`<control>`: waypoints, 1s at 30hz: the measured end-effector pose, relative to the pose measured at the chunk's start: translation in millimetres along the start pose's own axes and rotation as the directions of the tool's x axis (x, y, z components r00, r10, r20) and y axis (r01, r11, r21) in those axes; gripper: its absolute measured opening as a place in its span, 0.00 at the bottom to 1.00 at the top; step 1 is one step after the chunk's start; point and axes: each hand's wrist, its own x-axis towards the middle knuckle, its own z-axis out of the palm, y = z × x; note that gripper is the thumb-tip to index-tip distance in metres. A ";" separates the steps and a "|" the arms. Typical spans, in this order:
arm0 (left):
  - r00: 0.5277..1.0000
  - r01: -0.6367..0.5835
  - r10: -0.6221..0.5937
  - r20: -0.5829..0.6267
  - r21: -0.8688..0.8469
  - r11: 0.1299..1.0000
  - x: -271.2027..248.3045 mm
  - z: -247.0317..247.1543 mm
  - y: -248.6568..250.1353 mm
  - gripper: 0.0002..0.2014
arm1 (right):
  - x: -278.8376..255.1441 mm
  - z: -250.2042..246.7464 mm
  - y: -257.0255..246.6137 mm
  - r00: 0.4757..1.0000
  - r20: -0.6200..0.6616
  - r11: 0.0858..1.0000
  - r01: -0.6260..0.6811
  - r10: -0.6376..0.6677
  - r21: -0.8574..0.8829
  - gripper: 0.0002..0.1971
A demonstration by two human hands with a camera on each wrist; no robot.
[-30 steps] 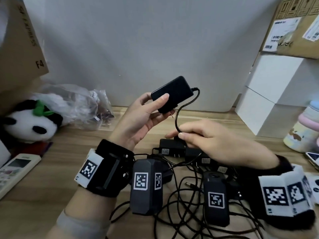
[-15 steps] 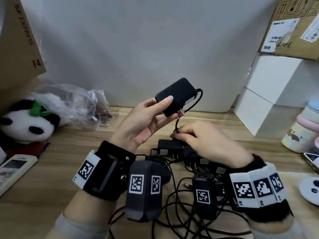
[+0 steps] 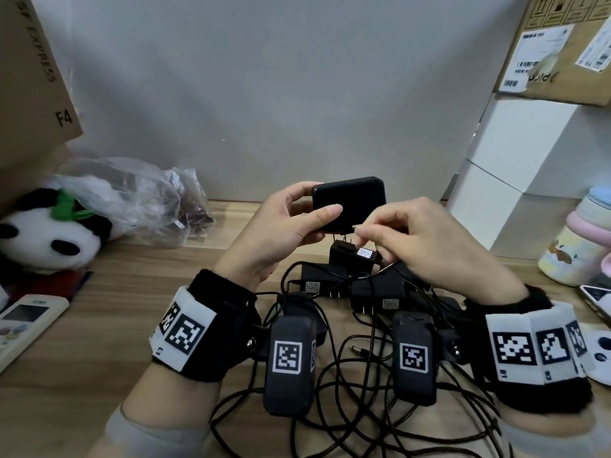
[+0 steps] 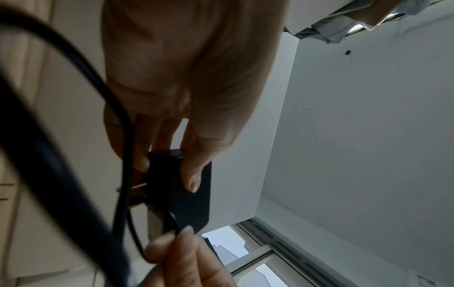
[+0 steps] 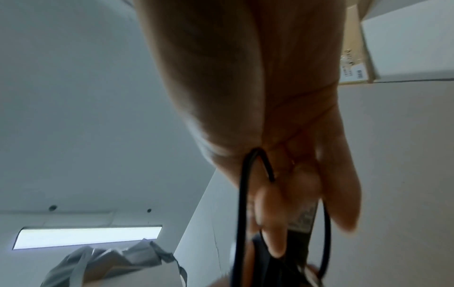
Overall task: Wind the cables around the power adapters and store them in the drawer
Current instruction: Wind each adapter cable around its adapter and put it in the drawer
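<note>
Head view: my left hand (image 3: 284,226) holds the power adapter (image 3: 348,201) up off the table (image 3: 99,312), thumb across its near face and fingers curled round its far edge. My right hand (image 3: 413,239) sits just beside that grip, below the brick's lower edge, pinching the thin black cable (image 5: 243,194) between thumb and fingertips. The left wrist view shows the same pinch close under the adapter's corner, with the prongs sticking out on the palm side of my hold.

The brick looks rigid, smooth and light enough for a one-hand hold, so I judge the broad faces the right place to clamp, clear of the prongs. The cable seems springy and slack; a loop may slide off the rounded corners unless I keep tension right at the pinch and lay each turn against my left thumb.

Beneath both hands lie the other adapters (image 3: 360,295) in a tangle of loose cords (image 3: 347,418) that could snag the trailing length. No drawer is in view
</note>
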 end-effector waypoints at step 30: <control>0.956 -0.038 0.075 0.284 -0.134 0.990 -11.4 -24.0 11.1 0.23 | 15.5 20.6 15.0 0.972 -0.234 0.922 0.113 -0.025 0.370 0.11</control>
